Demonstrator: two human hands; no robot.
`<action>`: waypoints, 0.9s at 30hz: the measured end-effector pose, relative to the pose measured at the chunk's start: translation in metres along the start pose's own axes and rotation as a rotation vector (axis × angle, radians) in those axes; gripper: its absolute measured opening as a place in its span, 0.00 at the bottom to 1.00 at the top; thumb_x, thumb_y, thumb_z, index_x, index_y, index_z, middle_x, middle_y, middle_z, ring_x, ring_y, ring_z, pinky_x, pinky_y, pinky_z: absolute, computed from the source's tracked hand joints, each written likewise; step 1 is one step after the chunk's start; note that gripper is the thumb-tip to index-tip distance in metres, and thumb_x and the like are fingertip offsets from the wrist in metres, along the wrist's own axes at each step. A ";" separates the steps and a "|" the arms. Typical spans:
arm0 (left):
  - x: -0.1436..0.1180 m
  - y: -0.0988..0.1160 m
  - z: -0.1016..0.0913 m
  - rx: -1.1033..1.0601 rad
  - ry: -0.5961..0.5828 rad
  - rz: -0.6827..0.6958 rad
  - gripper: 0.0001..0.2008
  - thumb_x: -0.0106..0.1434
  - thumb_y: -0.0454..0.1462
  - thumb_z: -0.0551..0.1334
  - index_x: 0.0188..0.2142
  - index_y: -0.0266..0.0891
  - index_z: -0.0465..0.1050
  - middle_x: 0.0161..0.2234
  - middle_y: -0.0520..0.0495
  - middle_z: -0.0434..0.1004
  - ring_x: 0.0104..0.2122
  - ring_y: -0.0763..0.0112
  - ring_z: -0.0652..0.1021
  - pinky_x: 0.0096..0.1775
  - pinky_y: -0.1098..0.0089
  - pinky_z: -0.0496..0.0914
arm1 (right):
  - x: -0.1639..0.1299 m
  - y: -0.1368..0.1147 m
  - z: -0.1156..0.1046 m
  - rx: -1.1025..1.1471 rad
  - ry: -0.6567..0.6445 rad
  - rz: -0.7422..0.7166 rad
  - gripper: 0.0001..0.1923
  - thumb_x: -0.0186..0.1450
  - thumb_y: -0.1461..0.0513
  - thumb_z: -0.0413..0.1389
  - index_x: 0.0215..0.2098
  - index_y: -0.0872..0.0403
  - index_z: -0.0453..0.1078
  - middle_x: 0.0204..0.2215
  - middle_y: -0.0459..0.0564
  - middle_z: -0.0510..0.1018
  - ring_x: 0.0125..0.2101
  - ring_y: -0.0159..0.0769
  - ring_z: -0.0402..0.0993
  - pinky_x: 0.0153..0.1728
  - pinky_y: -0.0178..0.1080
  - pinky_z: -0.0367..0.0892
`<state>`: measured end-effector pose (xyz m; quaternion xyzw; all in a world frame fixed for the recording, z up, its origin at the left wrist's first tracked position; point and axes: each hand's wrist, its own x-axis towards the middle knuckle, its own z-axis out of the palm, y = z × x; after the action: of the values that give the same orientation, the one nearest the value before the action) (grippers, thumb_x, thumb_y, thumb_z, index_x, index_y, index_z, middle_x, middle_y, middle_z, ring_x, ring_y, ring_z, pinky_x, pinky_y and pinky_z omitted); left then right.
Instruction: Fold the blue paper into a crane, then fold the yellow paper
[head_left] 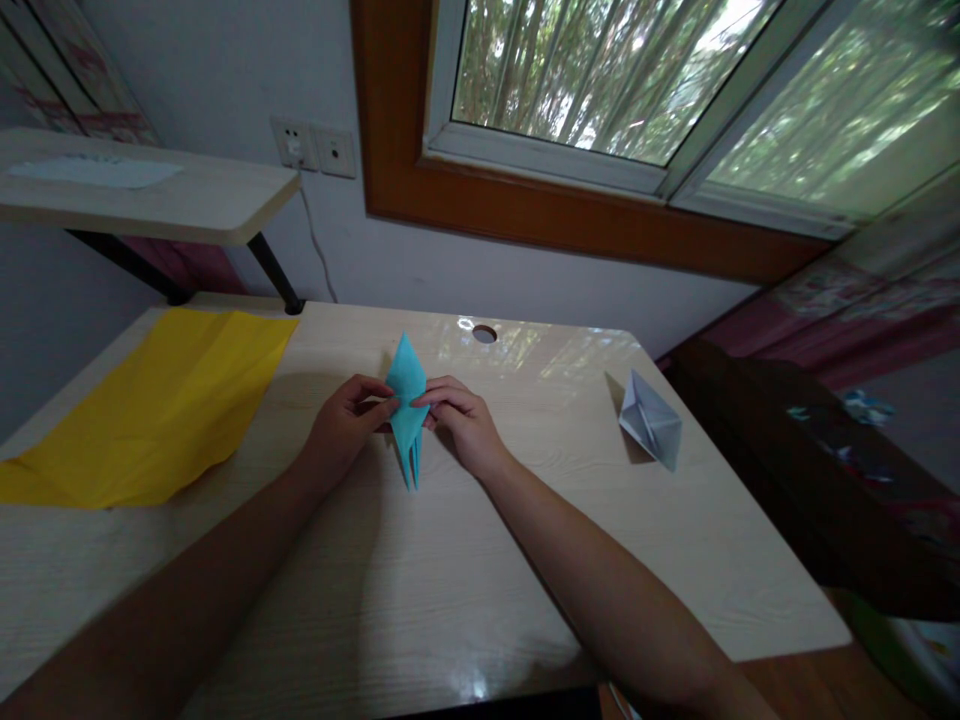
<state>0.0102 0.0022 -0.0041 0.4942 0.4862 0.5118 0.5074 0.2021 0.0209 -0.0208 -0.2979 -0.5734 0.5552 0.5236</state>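
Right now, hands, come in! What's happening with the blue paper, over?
Left hand, right hand: both pinching blue folded paper at its sides. Two narrow prongs nearest the person. Yellow sheet, grey folded paper: off to either side.

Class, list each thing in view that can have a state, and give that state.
Blue paper: folded, held
Left hand: pinching blue paper
Right hand: pinching blue paper
Yellow sheet: spread out
Grey paper: folded
White sheet: flat
Left socket: plug inserted
Right socket: no plug
Window: open or shut unclear

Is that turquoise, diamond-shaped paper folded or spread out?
Folded: the turquoise, diamond-shaped paper has one pointed tip at top and splits into two narrow points below.
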 end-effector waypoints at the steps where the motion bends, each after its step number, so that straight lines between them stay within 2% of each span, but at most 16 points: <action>1: 0.000 0.000 0.000 -0.012 0.013 0.011 0.19 0.54 0.46 0.74 0.38 0.40 0.69 0.35 0.52 0.77 0.34 0.67 0.82 0.34 0.66 0.81 | 0.000 0.001 0.000 0.013 0.010 0.010 0.06 0.63 0.60 0.60 0.35 0.48 0.80 0.42 0.49 0.76 0.30 0.31 0.72 0.31 0.39 0.70; 4: 0.001 -0.002 0.001 -0.051 0.018 0.023 0.22 0.54 0.44 0.74 0.40 0.42 0.64 0.37 0.53 0.76 0.34 0.68 0.81 0.33 0.67 0.80 | 0.000 0.004 0.001 0.080 0.048 0.064 0.07 0.65 0.58 0.60 0.40 0.49 0.76 0.32 0.45 0.76 0.27 0.29 0.71 0.29 0.35 0.67; 6: 0.001 -0.002 0.002 -0.063 0.012 0.018 0.23 0.54 0.43 0.74 0.42 0.42 0.63 0.37 0.53 0.76 0.34 0.68 0.81 0.33 0.66 0.80 | 0.000 0.005 0.004 0.108 0.083 0.088 0.11 0.64 0.56 0.63 0.42 0.49 0.72 0.29 0.41 0.74 0.25 0.28 0.70 0.27 0.33 0.66; 11: 0.000 -0.002 0.002 -0.056 -0.009 0.025 0.24 0.55 0.42 0.73 0.45 0.43 0.63 0.36 0.54 0.76 0.34 0.68 0.81 0.33 0.67 0.80 | 0.002 0.005 0.010 0.128 0.105 0.095 0.21 0.58 0.54 0.69 0.42 0.48 0.65 0.31 0.39 0.74 0.24 0.26 0.68 0.25 0.31 0.66; 16: 0.001 0.000 0.001 -0.068 -0.069 -0.021 0.27 0.57 0.43 0.72 0.50 0.43 0.62 0.31 0.57 0.75 0.31 0.70 0.80 0.32 0.67 0.80 | 0.003 0.004 0.009 0.102 0.142 0.070 0.23 0.57 0.55 0.70 0.44 0.48 0.65 0.29 0.39 0.75 0.26 0.28 0.69 0.28 0.32 0.66; 20: 0.001 0.000 0.001 -0.053 -0.135 -0.069 0.28 0.57 0.44 0.73 0.51 0.42 0.63 0.29 0.57 0.75 0.31 0.68 0.81 0.36 0.65 0.80 | 0.003 0.003 0.008 0.094 0.168 0.044 0.23 0.57 0.55 0.71 0.44 0.47 0.65 0.29 0.39 0.76 0.29 0.30 0.72 0.33 0.35 0.68; 27: 0.001 -0.003 0.001 -0.006 -0.083 -0.018 0.27 0.56 0.44 0.72 0.50 0.41 0.65 0.25 0.59 0.73 0.28 0.70 0.79 0.34 0.67 0.78 | 0.004 0.004 0.008 0.045 0.094 0.089 0.29 0.55 0.55 0.72 0.48 0.46 0.63 0.28 0.37 0.75 0.29 0.30 0.72 0.34 0.36 0.68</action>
<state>0.0112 0.0031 -0.0069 0.5091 0.4676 0.4876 0.5333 0.1924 0.0227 -0.0226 -0.3371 -0.5217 0.5759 0.5315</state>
